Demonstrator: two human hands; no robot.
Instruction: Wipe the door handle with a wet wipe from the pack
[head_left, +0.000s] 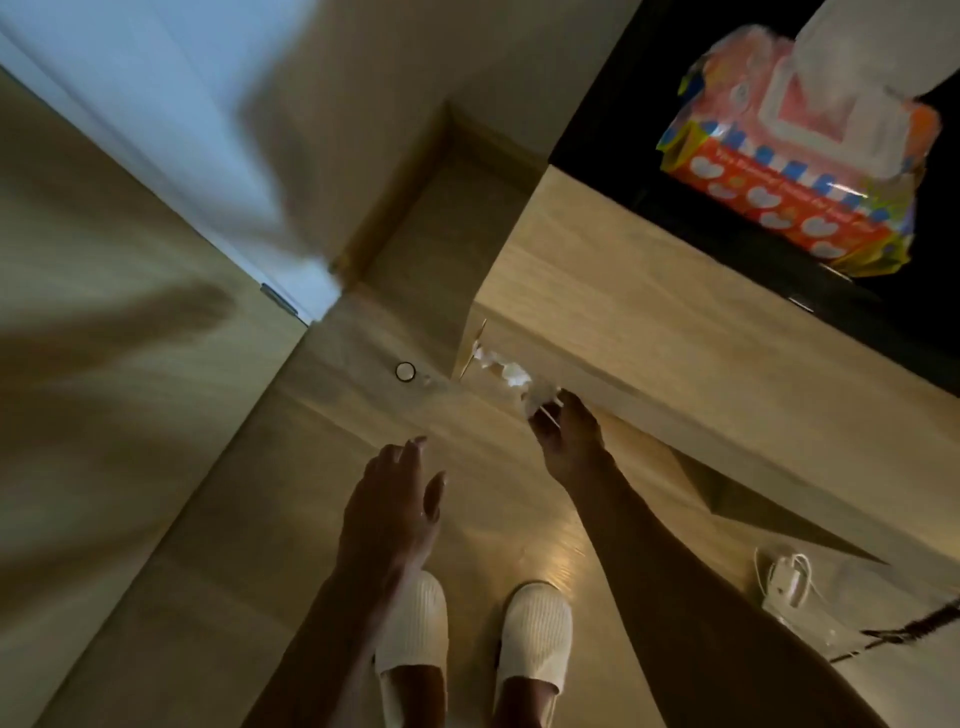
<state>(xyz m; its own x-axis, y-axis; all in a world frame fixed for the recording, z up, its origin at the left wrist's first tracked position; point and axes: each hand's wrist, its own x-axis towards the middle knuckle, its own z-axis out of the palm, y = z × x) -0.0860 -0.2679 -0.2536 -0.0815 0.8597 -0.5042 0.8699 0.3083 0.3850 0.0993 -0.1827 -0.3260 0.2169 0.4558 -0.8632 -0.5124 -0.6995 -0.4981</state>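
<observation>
The orange and pink wet wipe pack (800, 166) lies on a dark counter top (613, 104) at the upper right, and a white wipe (862, 47) sticks up out of its lid. My right hand (569, 441) reaches down beside the wooden cabinet (675, 322), its fingertips pinched on a crumpled white wipe (540, 402). More crumpled white material (498, 369) lies just beyond it, in what looks like clear plastic. My left hand (400, 493) hangs over the floor, fingers apart and holding nothing. The wooden door (114, 312) fills the left side; its handle is out of view.
A metal latch plate (278, 299) shows on the door's edge. A round door stopper (405, 371) sits on the wooden floor (260, 519). My feet are in white slippers (415, 623). A white charger with its cable (787, 579) lies on the floor at the right.
</observation>
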